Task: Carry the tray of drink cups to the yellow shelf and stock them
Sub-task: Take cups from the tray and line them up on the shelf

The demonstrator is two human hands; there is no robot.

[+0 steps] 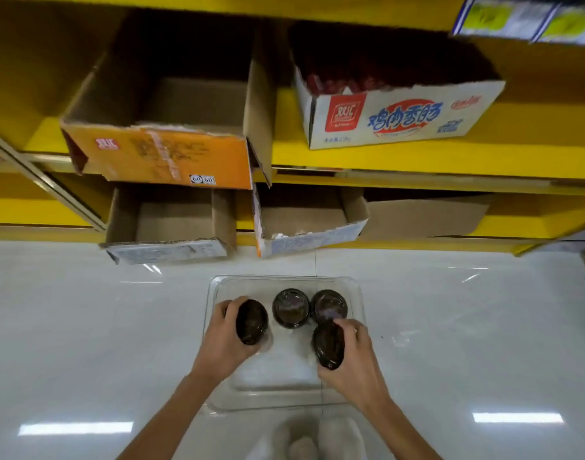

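Note:
A clear plastic tray lies on the white floor in front of the yellow shelf. Two dark-lidded drink cups stand upright at its far side, one in the middle and one to the right. My left hand grips a third cup, tilted, at the tray's left. My right hand grips another tilted cup just below the right-hand standing cup.
On the shelf sit an open orange carton and a white carton holding red packs. Lower down are two open cardboard boxes, one at the left and one at the right. Shoe tips show below the tray.

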